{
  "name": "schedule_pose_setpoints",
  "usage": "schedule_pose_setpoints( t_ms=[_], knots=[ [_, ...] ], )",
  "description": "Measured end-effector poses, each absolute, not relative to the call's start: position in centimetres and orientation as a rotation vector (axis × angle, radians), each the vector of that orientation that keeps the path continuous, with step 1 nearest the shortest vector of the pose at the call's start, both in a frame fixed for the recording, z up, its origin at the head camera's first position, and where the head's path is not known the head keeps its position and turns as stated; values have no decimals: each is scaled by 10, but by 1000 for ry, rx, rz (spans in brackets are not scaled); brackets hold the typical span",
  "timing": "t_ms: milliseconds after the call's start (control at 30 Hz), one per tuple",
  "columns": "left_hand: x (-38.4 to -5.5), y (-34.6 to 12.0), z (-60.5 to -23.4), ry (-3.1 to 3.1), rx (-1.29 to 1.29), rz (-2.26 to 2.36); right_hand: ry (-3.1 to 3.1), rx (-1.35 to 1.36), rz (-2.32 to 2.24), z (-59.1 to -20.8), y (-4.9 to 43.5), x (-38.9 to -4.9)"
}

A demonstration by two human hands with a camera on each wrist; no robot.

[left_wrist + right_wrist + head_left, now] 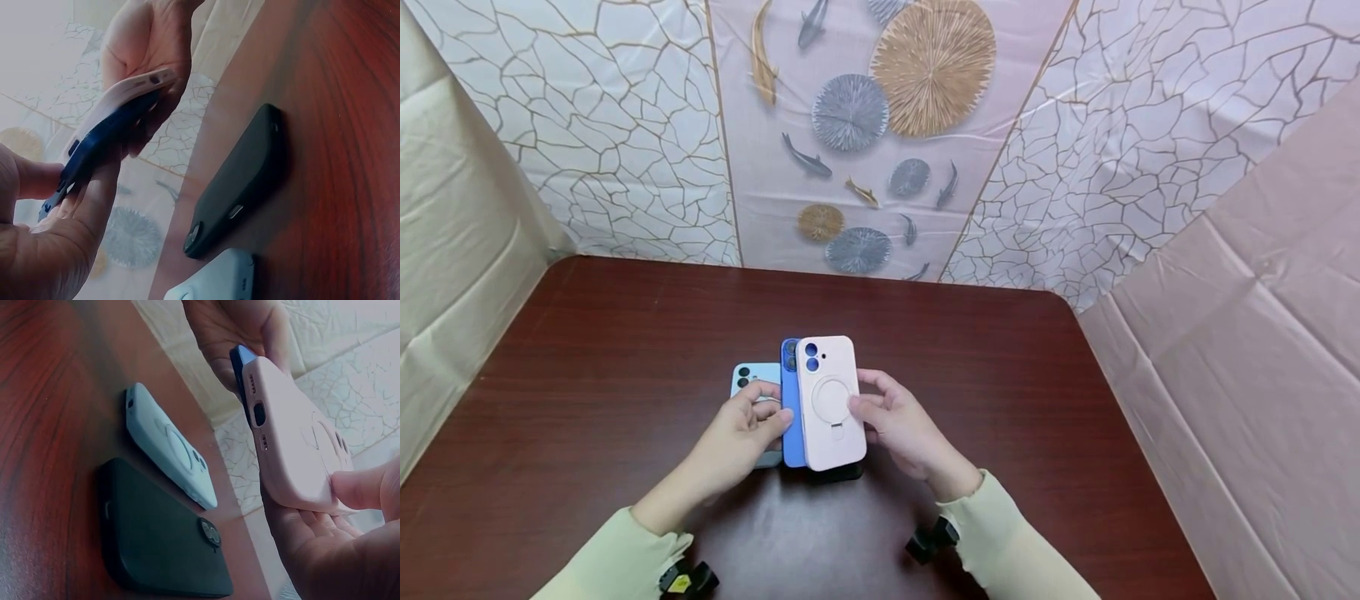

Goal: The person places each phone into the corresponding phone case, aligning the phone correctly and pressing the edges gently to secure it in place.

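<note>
My left hand (pixel 737 437) pinches a blue phone (pixel 793 417) by its left side, thumb on its back. The right hand (pixel 904 425) grips a pale pink phone case (pixel 837 442) with a ring on its back, thumb on the front and fingers behind. The case overlaps the phone, and blue shows through its camera holes. In the left wrist view the pink case (pixel 122 94) and the dark-looking blue phone (pixel 103 140) lie nearly face to face. Whether they touch all along is hidden.
Below the hands, a light blue phone (pixel 165 440) with a ring on its back and a black phone (pixel 156 531) lie side by side on the dark red-brown table (pixel 1000 375). Patterned cloth (pixel 647 125) hangs behind the table, with plain cloth at both sides.
</note>
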State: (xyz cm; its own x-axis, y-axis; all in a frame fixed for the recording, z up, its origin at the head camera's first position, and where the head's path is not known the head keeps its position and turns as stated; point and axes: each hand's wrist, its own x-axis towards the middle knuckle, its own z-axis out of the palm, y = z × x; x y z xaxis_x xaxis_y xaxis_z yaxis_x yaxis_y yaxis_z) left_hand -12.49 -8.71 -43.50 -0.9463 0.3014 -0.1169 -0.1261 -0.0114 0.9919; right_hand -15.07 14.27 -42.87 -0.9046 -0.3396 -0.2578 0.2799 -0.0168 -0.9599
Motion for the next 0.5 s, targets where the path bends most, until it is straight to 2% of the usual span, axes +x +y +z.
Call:
schedule_pose_setpoints(
  t_ms=[500],
  knots=[
    [-127, -81, -443, 1985, 129, 2060, 1937, -67, -1938, -435, 131, -148]
  ],
)
